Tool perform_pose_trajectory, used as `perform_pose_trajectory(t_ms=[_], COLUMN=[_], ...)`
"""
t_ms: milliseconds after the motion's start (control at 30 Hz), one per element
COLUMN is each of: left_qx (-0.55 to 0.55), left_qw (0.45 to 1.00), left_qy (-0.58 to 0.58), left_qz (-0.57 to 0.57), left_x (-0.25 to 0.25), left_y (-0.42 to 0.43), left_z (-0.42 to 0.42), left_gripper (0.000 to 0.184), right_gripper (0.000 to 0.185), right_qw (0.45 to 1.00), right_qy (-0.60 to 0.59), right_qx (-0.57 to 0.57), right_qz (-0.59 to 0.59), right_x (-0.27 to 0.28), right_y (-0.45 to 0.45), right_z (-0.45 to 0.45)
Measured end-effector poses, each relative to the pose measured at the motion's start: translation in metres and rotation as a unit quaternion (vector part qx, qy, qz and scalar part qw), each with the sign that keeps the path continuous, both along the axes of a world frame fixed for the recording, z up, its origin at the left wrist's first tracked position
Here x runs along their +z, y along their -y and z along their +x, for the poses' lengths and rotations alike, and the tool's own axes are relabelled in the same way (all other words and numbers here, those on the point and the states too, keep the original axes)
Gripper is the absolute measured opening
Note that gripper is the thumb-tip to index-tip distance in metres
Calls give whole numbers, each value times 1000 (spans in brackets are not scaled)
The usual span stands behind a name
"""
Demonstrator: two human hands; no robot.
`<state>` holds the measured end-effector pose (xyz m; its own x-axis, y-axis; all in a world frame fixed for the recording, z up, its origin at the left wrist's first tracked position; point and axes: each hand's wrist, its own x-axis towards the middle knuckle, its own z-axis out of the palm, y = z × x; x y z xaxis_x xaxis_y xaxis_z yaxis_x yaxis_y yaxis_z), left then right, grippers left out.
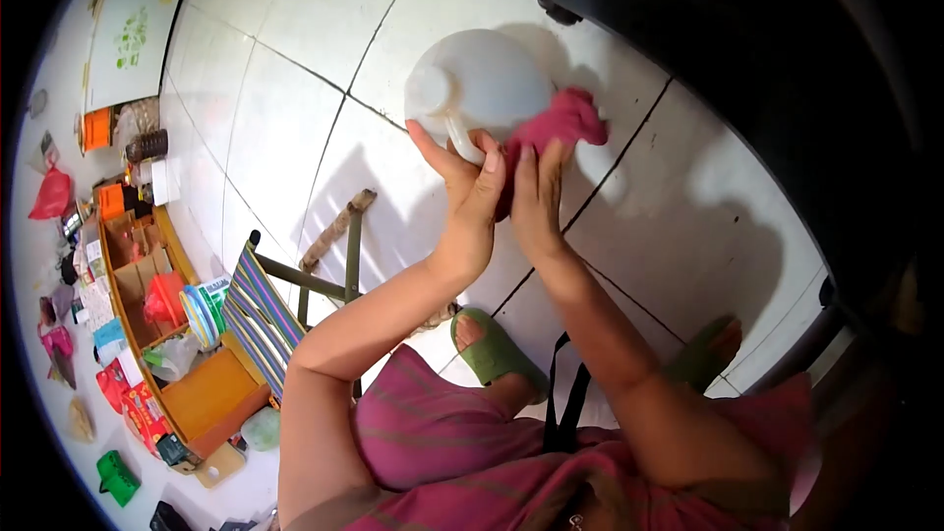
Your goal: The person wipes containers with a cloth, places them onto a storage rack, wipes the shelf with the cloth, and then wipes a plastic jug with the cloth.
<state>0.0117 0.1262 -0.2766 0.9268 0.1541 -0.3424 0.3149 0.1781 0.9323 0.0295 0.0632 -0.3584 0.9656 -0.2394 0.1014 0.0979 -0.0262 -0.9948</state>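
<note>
A translucent white plastic jug (497, 74) with a round cap and a looped handle is held up over the tiled floor. My left hand (467, 187) grips it at the handle, thumb and fingers closed round that part. Against the jug's lower right side lies a crumpled pink cloth (560, 123). My right hand (538, 192) presses the cloth to the jug, its fingers close together on the fabric. Part of the cloth shows between both hands.
A folding stool (265, 310) with a striped seat stands left of my knees. Further left is a wooden cabinet (211, 398) with boxes and bags. Black furniture (787, 69) fills the upper right. Green slippers (497, 354) are on my feet.
</note>
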Motion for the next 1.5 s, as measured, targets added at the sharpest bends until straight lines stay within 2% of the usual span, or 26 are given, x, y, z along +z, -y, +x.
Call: perform_pose_trajectory(t_ms=[33, 67, 133, 267, 300, 433, 467, 533, 567, 600, 667, 700, 733, 767, 800, 867, 933, 1000, 1033, 1067, 1133, 1167, 1267, 1333, 1433, 1500], left_qx=[-21, -21, -31, 13, 21, -9, -3, -51, -61, -60, -141, -94, -94, -51, -6, 246, 206, 135, 73, 108, 155, 187, 102, 86, -173, -206], left_qw=[999, 999, 994, 995, 997, 999, 998, 979, 981, 982, 968, 975, 975, 947, 904, 943, 960, 964, 935, 963, 959, 962, 963, 975, 963, 960], left_qy=[20, 21, 99, 95, 61, -15, -47, -79, -75, -75, 12, 51, 55, 101, 145, 43, 60, 80, 100, 110, 135, 128, 162, 140, 174, 181], left_qz=[-23, -23, 34, 26, 33, 44, 38, 178, 167, 165, 205, 196, 195, 301, 402, 222, 182, 215, 332, 220, 194, 152, 190, 147, 111, 54], left_x=[4, 0, -12, -8, 1, 17, 19, 15, 12, 9, 3, -2, -1, 1, 4, 20, 42, 50, 40, 27, 32, 38, 32, 38, 43, 38], left_y=[-1, -2, -3, -9, -18, -66, -75, -90, -97, -105, -118, -122, -121, -119, -117, -102, -74, -33, -38, -43, -48, -52, -73, -85, -104, -118], left_z=[0, 3, 5, 9, 8, 16, 20, 31, 35, 36, 36, 35, 39, 42, 44, 34, 14, -3, -7, -4, 6, 13, 16, 17, 38, 43], left_gripper=[85, 85, 82, 73, 69, 79, 80, 77, 74, 74, 58, 41, 41, 38, 36, 36, 29, 27, 24, 23, 23, 25, 30, 31, 28, 29], right_gripper=[29, 29, 29, 46, 51, 50, 47, 41, 39, 34, 28, 30, 31, 31, 34, 37, 41, 39, 43, 43, 37, 36, 38, 39, 40, 39], right_qw=[993, 987, 978, 992, 981, 928, 951, 976, 974, 961, 952, 957, 959, 955, 909, 880, 897, 959, 930, 929, 986, 977, 947, 935, 934, 925], right_qy=[-63, 7, 143, 69, -101, -183, -132, -32, -36, 79, 165, 124, 84, 49, -128, -262, -275, -110, -175, -181, 3, 27, 193, 168, 104, 63], right_qx=[75, 68, 50, 88, 66, 75, 104, 163, 205, 265, 251, 261, 270, 266, 296, 226, 221, 155, 179, 178, 156, 202, 236, 310, 318, 328], right_qz=[-64, -148, -142, 55, 153, 317, 261, 141, 86, -31, -55, -14, 27, 122, 265, 327, 265, 211, 268, 270, 64, 69, -98, -42, 124, 184], right_x=[16, 24, 15, -12, -35, -16, -17, -7, 6, 30, 48, 43, 33, 17, 10, -35, -56, -76, -61, -46, 3, 29, 60, 54, -11, -38], right_y=[11, 16, 19, 26, 24, 33, 34, 38, 40, 44, 27, 25, 22, 17, 20, 17, 15, 3, 8, 10, 8, 11, 4, 9, 1, -5], right_z=[15, 29, 52, 43, 30, 15, 13, 10, 10, 22, 34, 38, 41, 44, 41, 33, 16, -11, -21, -25, -18, -13, 7, 31, 36, 22])
